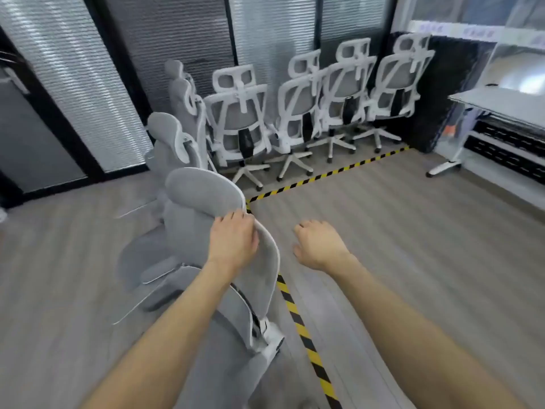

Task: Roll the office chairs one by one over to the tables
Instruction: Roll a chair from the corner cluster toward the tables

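A grey office chair [194, 202] with a white frame stands right in front of me, its back turned toward me. My left hand [233, 240] grips the right edge of its headrest, fingers curled over the rim. My right hand [320, 246] hovers in the air to the right of the chair, fingers loosely curled, holding nothing. A white table [498, 106] stands at the far right.
Several more white-framed chairs [239, 122] are parked in a row along the glass wall with blinds, and two grey ones [169, 137] stand at the left. Yellow-black tape [330, 174] marks the wood floor. A black panel [436, 93] stands beside the table.
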The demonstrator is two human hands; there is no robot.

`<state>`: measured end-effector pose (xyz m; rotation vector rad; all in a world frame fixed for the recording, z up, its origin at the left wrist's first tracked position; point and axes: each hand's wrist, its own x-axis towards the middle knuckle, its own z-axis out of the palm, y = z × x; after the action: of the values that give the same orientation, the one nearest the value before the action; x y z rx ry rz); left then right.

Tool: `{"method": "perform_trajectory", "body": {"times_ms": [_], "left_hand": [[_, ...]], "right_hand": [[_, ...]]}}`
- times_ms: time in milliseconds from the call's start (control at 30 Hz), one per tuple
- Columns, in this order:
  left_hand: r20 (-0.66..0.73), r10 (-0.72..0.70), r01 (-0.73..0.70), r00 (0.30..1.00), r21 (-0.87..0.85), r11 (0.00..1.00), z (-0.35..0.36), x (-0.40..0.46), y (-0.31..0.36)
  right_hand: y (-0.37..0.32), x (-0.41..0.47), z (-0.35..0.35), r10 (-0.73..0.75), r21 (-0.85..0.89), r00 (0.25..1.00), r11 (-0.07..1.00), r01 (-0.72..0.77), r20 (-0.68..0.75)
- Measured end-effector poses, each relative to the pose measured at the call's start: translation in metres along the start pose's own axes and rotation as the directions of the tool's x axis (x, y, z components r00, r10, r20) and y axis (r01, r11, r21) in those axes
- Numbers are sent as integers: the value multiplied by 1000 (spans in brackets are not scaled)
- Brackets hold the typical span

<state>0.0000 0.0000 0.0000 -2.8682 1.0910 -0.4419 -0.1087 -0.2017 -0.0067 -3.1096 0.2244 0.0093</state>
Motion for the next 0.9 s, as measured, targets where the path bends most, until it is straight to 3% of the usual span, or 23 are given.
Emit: {"method": "perform_trajectory", "body": {"times_ms": [100,200,267,400,533,900], "left_hand": [[-85,-302,296,950,-75,952,4,26,-13],[129,-474,490,871,-175,854,12,67,-16],[268,-499,552,824,-181,814,19,92,-10],[323,-532,581,782,-71,811,31,105,9],[293,-535,566,792,-26,824,29,74,14],[268,-465,500,844,-76,863,-27,-72,77]], "right_hand": [[-11,31,4,-118,33,993,992,118,-3],[-12,49,7,-189,28,982,982,188,28],[-1,57,9,-217,29,976,976,217,32],[29,59,13,-242,10,967,970,242,79],[43,58,1,-265,35,951,964,263,160],[5,25,-30,-448,98,892,892,442,53]]}}
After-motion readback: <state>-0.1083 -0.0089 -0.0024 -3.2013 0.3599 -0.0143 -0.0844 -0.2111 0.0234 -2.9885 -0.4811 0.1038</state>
